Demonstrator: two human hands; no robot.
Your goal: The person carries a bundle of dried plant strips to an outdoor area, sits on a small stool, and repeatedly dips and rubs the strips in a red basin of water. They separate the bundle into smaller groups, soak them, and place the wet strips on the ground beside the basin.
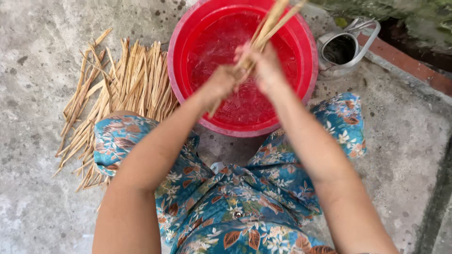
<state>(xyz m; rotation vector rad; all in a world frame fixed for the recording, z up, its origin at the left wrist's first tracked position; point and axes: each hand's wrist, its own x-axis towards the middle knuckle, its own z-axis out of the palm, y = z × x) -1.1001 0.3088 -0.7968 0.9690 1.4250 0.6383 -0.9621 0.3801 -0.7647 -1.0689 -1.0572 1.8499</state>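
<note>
Rough grey concrete floor, stained and pitted, with a brick edge at the far right. Both the left hand and right hand are closed around straw strips above a red basin of water; more strips lie piled left of it, a metal cup right

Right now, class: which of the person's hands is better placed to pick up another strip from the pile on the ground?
Probably the left hand. The pile of dry strips lies on the person's left, beside the red basin. The right hand would have to cross the body. Both now grip the bundle.
</note>
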